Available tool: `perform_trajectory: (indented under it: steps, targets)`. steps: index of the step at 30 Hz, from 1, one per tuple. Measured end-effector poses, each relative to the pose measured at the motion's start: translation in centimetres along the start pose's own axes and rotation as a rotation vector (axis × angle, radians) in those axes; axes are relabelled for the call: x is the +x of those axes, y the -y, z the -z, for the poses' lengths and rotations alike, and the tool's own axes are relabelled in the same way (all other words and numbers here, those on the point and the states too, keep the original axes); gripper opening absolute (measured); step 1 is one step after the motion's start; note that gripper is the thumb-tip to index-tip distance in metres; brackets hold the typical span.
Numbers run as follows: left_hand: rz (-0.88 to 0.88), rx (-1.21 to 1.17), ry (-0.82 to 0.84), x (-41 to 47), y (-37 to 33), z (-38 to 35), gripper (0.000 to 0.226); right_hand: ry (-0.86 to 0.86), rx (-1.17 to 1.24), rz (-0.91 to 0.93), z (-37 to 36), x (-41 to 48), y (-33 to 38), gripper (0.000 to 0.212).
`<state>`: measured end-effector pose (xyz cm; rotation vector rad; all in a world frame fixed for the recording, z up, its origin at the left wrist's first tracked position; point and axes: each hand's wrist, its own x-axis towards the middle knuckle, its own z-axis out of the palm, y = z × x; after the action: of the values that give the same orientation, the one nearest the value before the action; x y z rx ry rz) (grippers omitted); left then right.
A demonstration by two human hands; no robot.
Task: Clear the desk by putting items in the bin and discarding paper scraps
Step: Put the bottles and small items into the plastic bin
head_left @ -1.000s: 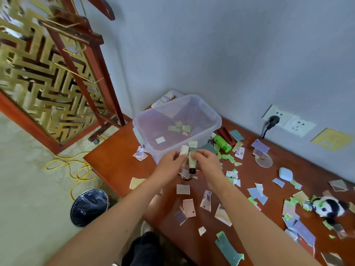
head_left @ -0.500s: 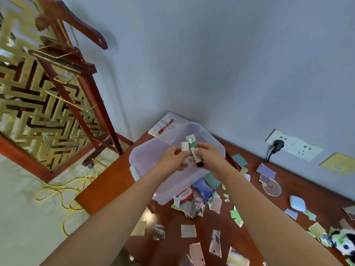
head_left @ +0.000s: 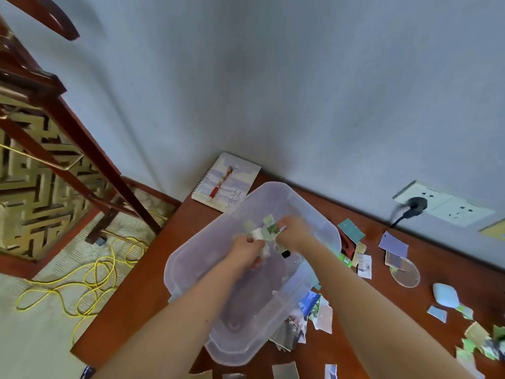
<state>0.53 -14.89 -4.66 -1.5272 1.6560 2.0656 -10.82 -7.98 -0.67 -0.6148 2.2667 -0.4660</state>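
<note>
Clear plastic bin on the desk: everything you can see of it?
The bin is a translucent whitish plastic tub, rounded rectangle, flared rim, no lid. It sits open side up on the wooden desk, skewed to the wall. A spiral notebook lies by its far end; paper scraps crowd its near right corner. Over its opening the left hand grips a white item, the right hand a tube; contact unclear.

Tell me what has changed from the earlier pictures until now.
Both hands rose from the desk in front of the bin and moved over it. The left hand still grips a white item, the right hand the tube and paper scraps. Nothing is let go; the bin stays.
</note>
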Motion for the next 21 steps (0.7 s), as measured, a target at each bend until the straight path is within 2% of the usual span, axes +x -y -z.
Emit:
perform_trajectory:
  steps: [7, 9, 11, 21]
  targets:
    - [0.088, -0.055, -0.015, 4.1, 0.6, 0.1, 0.019, 0.026, -0.061, -0.084, -1.8, 3.5, -0.5, 0.034]
    - [0.098, -0.074, -0.011, 4.7, 0.6, -0.1, 0.020, 0.040, -0.091, -0.083, -2.1, 4.3, -0.4, 0.030]
    - [0.103, -0.092, -0.002, 5.2, 0.8, -0.4, 0.022, 0.043, -0.112, -0.081, -2.4, 4.8, -0.4, 0.023]
    - [0.085, -0.127, -0.007, 4.5, 0.3, -0.5, 0.028, 0.056, -0.129, -0.072, -2.3, 4.4, -0.3, 0.024]
